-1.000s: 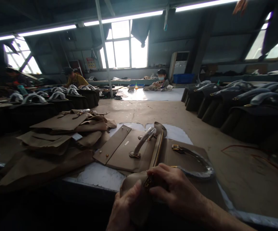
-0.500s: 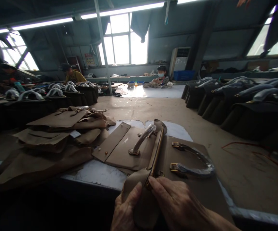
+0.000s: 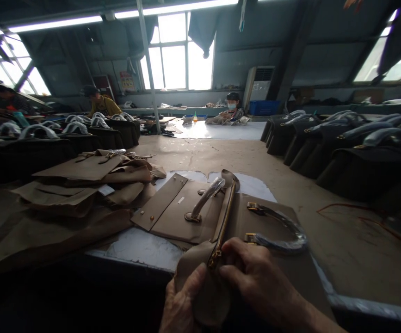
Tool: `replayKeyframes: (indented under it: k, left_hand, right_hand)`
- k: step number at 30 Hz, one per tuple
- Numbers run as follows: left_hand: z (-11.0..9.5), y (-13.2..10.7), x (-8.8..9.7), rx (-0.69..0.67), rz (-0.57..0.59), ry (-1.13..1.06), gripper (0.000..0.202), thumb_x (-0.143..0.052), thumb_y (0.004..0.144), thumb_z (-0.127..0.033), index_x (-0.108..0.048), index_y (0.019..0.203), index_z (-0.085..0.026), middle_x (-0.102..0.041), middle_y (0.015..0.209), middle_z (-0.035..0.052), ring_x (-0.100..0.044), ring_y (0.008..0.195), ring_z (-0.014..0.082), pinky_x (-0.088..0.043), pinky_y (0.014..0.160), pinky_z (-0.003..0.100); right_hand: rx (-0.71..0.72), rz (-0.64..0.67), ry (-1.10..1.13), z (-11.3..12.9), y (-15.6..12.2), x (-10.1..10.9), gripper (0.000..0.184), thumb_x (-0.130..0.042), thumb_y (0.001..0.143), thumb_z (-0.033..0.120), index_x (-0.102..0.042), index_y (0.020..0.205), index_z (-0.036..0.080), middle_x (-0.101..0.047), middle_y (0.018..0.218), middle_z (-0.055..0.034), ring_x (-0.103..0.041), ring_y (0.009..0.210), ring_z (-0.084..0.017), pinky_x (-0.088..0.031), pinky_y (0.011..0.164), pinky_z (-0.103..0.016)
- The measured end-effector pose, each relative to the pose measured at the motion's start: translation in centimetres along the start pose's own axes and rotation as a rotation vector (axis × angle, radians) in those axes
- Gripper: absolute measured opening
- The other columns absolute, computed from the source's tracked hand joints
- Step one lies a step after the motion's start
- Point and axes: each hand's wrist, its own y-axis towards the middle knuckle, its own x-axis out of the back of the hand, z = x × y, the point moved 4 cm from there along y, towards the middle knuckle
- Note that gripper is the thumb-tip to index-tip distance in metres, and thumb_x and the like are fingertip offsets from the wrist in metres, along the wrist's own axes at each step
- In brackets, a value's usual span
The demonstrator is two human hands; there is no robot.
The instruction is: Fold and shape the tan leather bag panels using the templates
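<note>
A taupe handbag (image 3: pixel 172 210) lies opened out at the table's front edge, its brass zipper (image 3: pixel 228 215) running down the middle. My left hand (image 3: pixel 182 296) is closed on the near end of the bag, thumb on top beside the zipper. Close to the brass zipper slider (image 3: pixel 215 258) is my right hand (image 3: pixel 256 273), its fingers curled and the thumb a little apart from the forefinger. Nothing shows between those fingertips. One plastic-wrapped handle (image 3: pixel 207 199) stands up on the left panel; a second handle (image 3: pixel 286 231) lies on the right panel.
Taupe leather pieces (image 3: pixel 71 199) are piled on the left. Rows of dark bags with wrapped handles stand at left (image 3: pixel 96 138) and right (image 3: pixel 353 157). A reddish cord (image 3: pixel 346 206) lies at right. Several people sit farther back, one person (image 3: pixel 233 111) beyond the table.
My right hand has lifted off the zipper's near end and shifted slightly right, its thumb and forefinger parting. The zipper slider now shows. My left hand keeps its hold.
</note>
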Motion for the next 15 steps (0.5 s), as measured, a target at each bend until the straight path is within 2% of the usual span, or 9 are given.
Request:
replayKeyframes:
  k: [3, 6, 8, 12, 15]
  left_hand:
    - [0.0, 0.0, -0.1, -0.027, 0.06, 0.013, 0.046, -0.079, 0.058, -0.029, -0.059, 0.095, -0.01, -0.069, 0.072, 0.009, -0.064, 0.06, 0.0236, -0.052, 0.047, 0.029]
    - [-0.1, -0.1, -0.3, -0.044, 0.103, 0.008, 0.05, -0.082, 0.051, -0.032, -0.062, 0.091, -0.01, -0.068, 0.069, 0.0071, -0.061, 0.053, 0.0211, -0.048, 0.039, 0.026]
    - [-0.1, -0.1, -0.2, -0.046, 0.084, 0.005, 0.05, -0.083, 0.05, -0.032, -0.064, 0.09, -0.009, -0.069, 0.071, 0.0081, -0.063, 0.057, 0.0213, -0.049, 0.042, 0.025]
    - [-0.1, 0.0, 0.1, -0.051, 0.094, 0.027, 0.048, -0.082, 0.052, -0.034, -0.066, 0.091, -0.01, -0.07, 0.079, 0.0104, -0.066, 0.072, 0.0255, -0.053, 0.059, 0.028]
    - [0.1, 0.3, 0.4, -0.037, 0.085, 0.128, 0.048, -0.08, 0.055, -0.037, -0.067, 0.091, -0.009, -0.07, 0.077, 0.0114, -0.066, 0.071, 0.0258, -0.052, 0.058, 0.027]
  right_hand:
    - [-0.068, 0.098, 0.074, -0.4, 0.9, 0.1, 0.004, -0.052, 0.066, 0.014, -0.053, 0.064, 0.018, -0.051, 0.056, 0.0033, -0.045, 0.052, -0.011, -0.035, 0.049, -0.022]
    - [-0.007, 0.117, 0.021, -0.1, 1.4, 0.4, 0.011, -0.054, 0.068, 0.013, -0.049, 0.058, 0.017, -0.051, 0.055, 0.0036, -0.044, 0.051, -0.01, -0.033, 0.049, -0.021]
    - [0.053, 0.111, -0.061, 0.2, 1.3, 0.5, 0.013, -0.053, 0.07, 0.015, -0.047, 0.059, 0.018, -0.051, 0.057, 0.0027, -0.044, 0.052, -0.011, -0.031, 0.049, -0.022]
    - [0.123, 0.102, -0.137, 0.8, 0.5, 0.4, 0.005, -0.046, 0.076, 0.016, -0.045, 0.072, 0.019, -0.053, 0.061, 0.0017, -0.046, 0.051, -0.012, -0.032, 0.048, -0.023]
    - [0.203, 0.065, -0.19, 0.9, -0.1, 0.1, 0.007, -0.04, 0.078, 0.015, -0.046, 0.081, 0.018, -0.054, 0.064, 0.0003, -0.048, 0.052, -0.013, -0.034, 0.049, -0.024]
